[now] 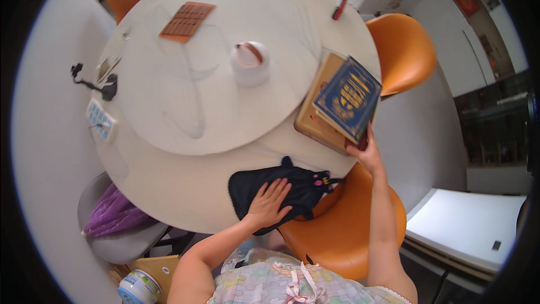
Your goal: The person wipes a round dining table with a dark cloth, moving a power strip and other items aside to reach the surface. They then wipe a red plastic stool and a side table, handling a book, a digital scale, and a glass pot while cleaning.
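Note:
A black animal-shaped cloth (244,190), with stubby limbs and a small pink-and-yellow patterned face at one end, lies at the table's near edge. My left hand (271,205) rests flat on it, fingers spread. Farther right, a dark blue book (349,98) with gold decoration lies slantwise over a larger brown book or flat case (306,121). At the blue book's near corner, my right hand (368,153) grips it between thumb and fingers. Part of that corner is hidden by the hand.
The round table's raised turntable (163,118) carries a white round container (250,67) and a brown gridded slab (188,21). An orange chair (337,247) stands close under my right arm, another (402,50) beyond the books. A purple bag (115,214) sits on the grey chair at left.

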The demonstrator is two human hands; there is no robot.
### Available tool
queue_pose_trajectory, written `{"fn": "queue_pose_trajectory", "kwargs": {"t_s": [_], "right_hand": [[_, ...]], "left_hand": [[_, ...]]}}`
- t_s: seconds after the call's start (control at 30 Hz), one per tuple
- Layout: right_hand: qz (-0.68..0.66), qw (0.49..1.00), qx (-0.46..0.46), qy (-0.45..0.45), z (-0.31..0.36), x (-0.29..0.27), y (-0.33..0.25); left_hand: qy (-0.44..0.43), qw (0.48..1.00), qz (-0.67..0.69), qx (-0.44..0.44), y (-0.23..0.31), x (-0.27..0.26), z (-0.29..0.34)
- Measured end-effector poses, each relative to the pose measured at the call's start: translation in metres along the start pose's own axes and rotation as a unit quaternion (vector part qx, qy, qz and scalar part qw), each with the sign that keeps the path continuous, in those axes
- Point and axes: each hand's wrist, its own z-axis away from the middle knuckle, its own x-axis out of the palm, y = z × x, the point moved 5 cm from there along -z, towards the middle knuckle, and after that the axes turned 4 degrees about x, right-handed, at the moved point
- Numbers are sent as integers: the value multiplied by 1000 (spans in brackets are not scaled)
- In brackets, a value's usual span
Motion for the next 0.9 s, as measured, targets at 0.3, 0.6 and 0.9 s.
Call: {"fn": "queue_pose_trajectory", "kwargs": {"t_s": [0.3,0.6,0.9], "right_hand": [[30,995,90,-10,21,16,-33],[155,983,94,16,24,22,-58],[130,984,121,21,35,34,-61]], "left_hand": [[119,890,-159,-410,-116,-132,86],[226,605,-250,-721,-291,-226,182],[181,735,-298,-581,-229,-178,21]]}}
